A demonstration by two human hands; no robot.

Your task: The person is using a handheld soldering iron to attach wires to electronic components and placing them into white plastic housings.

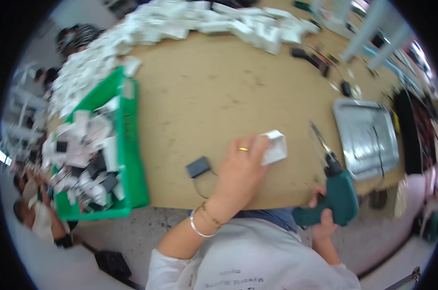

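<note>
"So, where is the white piece (277,150)?"

"It sits on the worktop (194,96), a little to the right of the frame's centre. The fingers of the left hand (243,166) are closed on its left side."

"And the right hand (325,222)?"

"Its fingers are wrapped around the handle of the green power drill (343,195), at the lower right. The long bit points toward the top of the frame, apart from the piece."

"How does one work well here?"

"In my opinion, the piece should be held firmly against the surface, with the fingertips away from the bit. The drill should be kept straight and pressed gently, because a thin wall could crack. The small dark wired box (197,166), left of the hand, is better kept clear of the tool."

"What is difficult to see?"

"Some left fingertips are hidden, and the piece's inside is blurred. In the green bin (137,169), at the left, the contents overlap. Dark objects at the far right are cut by the round rim, so I cannot name them."
</note>
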